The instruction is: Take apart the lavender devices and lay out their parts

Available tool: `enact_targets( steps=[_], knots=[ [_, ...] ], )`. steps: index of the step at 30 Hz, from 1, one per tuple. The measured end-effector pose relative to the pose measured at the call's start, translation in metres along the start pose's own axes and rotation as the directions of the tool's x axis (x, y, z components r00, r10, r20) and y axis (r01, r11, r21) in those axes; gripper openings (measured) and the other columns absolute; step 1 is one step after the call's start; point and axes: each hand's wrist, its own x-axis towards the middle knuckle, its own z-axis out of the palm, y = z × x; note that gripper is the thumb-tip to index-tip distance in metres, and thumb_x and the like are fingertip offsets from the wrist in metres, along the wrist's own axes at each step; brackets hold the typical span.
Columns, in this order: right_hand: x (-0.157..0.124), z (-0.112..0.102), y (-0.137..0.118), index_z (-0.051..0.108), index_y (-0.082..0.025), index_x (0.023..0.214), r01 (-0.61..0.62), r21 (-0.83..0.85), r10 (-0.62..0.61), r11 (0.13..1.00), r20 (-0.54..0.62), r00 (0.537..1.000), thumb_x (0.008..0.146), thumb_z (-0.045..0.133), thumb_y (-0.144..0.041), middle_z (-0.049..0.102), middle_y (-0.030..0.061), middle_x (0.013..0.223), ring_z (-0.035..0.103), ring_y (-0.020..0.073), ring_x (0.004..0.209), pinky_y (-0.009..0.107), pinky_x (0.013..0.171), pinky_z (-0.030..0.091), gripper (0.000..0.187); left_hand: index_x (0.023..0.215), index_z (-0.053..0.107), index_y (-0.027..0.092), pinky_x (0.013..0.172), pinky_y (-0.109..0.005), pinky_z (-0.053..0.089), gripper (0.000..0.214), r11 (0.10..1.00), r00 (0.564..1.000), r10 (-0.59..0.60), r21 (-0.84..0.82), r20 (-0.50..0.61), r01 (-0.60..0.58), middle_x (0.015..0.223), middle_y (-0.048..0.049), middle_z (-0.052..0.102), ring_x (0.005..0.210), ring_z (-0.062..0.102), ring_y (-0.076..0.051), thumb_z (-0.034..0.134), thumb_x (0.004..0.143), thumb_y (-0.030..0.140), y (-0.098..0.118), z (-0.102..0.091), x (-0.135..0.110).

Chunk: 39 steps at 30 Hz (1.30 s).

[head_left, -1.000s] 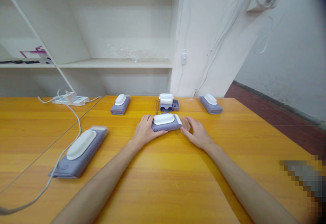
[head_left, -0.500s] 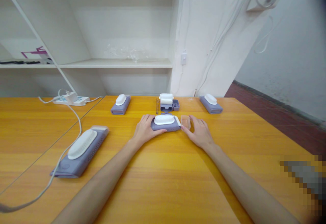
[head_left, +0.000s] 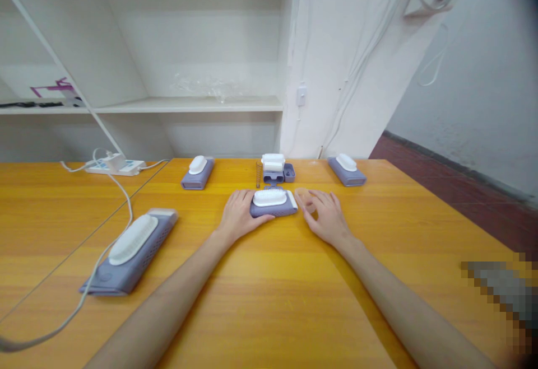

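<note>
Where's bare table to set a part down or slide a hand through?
Bare: table between the forearms; right of the right hand, out to the table edge; strip between back-left brush and spring. Crowded: centre, where left hand, held brush, clear piece and parts bunch; near left, where cord crosses front brush.

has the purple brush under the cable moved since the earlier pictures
No, the purple brush lies in the same place relative to the white power strip.

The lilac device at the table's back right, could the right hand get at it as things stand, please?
Probably yes: nothing seems to stand between the right hand and the lilac device, though the hand's fingers are around a clear piece.
</note>
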Motion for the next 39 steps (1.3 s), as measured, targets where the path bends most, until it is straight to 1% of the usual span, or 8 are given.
enact_targets(
  steps=[6,11,14,16,19,23,28,39],
  knots=[
    [0.001,-0.001,0.001,0.06,-0.019,0.075,-0.088,-0.044,0.084,0.995,-0.078,0.993,0.082,0.05,-0.029,0.064,0.0102,0.101,0.054,0.0267,0.1,0.052,0.1,0.027,0.016,0.115,0.049,0.022,0.103,-0.049,0.029,0.061,0.997,0.998,0.068,-0.024,-0.005,-0.068,0.112,-0.0097,0.057,0.108,0.05,-0.028,0.06,0.07,0.062,-0.001,0.0,0.001],
    [0.001,0.003,0.003,0.058,-0.021,0.071,-0.166,-0.119,0.144,0.979,-0.174,0.974,0.084,0.05,-0.033,0.064,0.0099,0.096,0.054,0.0274,0.095,0.056,0.1,0.024,0.02,0.112,0.05,0.021,0.092,-0.043,0.041,0.066,0.996,0.999,0.033,-0.088,0.027,-0.031,0.108,-0.009,0.058,0.103,0.053,-0.028,0.065,0.064,0.065,-0.003,0.001,0.002],
    [0.002,0.002,0.002,0.06,-0.02,0.08,-0.212,-0.11,0.186,0.971,-0.207,0.961,0.084,0.049,-0.036,0.064,0.0114,0.098,0.054,0.0293,0.097,0.058,0.1,0.022,0.02,0.112,0.05,0.021,0.088,-0.039,0.044,0.066,0.99,0.999,0.021,-0.14,0.032,-0.016,0.108,-0.008,0.058,0.103,0.053,-0.026,0.068,0.063,0.062,-0.004,0.001,0.002],
    [0.003,-0.002,0.0,0.06,-0.019,0.092,-0.153,-0.057,0.138,0.987,-0.202,0.97,0.085,0.048,-0.038,0.063,0.0118,0.105,0.052,0.0293,0.104,0.057,0.103,0.019,0.023,0.112,0.05,0.022,0.089,-0.04,0.044,0.066,0.985,0.999,0.029,-0.169,0.03,-0.024,0.109,-0.0074,0.058,0.104,0.053,-0.026,0.07,0.062,0.06,-0.006,0.001,0.002],
    [0.003,-0.01,-0.008,0.058,-0.02,0.107,0.045,0.03,-0.04,0.999,-0.147,0.988,0.085,0.049,-0.04,0.06,0.0098,0.114,0.049,0.0275,0.113,0.053,0.108,0.015,0.031,0.112,0.052,0.023,0.09,-0.041,0.044,0.066,0.972,0.996,0.074,-0.226,0.056,-0.059,0.111,-0.0076,0.058,0.105,0.054,-0.026,0.073,0.06,0.057,-0.008,0.0,0.003],
    [0.003,-0.018,-0.024,0.056,-0.019,0.115,0.225,0.07,-0.223,0.972,-0.036,0.974,0.081,0.053,-0.047,0.06,0.01,0.116,0.046,0.0286,0.116,0.048,0.105,0.022,0.044,0.112,0.053,0.023,0.091,-0.041,0.044,0.069,0.948,0.986,0.141,-0.3,0.086,-0.109,0.113,-0.008,0.059,0.106,0.054,-0.027,0.076,0.055,0.056,-0.012,0.0,0.005],
    [0.003,-0.018,-0.036,0.051,-0.015,0.122,0.219,0.037,-0.222,0.975,0.081,0.972,0.078,0.055,-0.056,0.06,0.0134,0.116,0.045,0.0328,0.114,0.047,0.098,0.028,0.06,0.112,0.053,0.023,0.089,-0.039,0.045,0.07,0.94,0.988,0.135,-0.327,0.079,-0.102,0.111,-0.0076,0.059,0.103,0.055,-0.026,0.076,0.055,0.057,-0.014,0.001,0.004],
    [0.009,-0.017,-0.04,0.046,-0.015,0.129,0.209,-0.067,-0.198,0.976,0.143,0.97,0.075,0.052,-0.064,0.058,0.0165,0.113,0.044,0.0355,0.11,0.051,0.099,0.024,0.073,0.11,0.052,0.022,0.089,-0.038,0.044,0.067,0.935,0.979,0.184,-0.322,0.087,-0.147,0.108,-0.0075,0.059,0.102,0.054,-0.025,0.073,0.058,0.059,-0.009,-0.004,0.005]
  ],
)
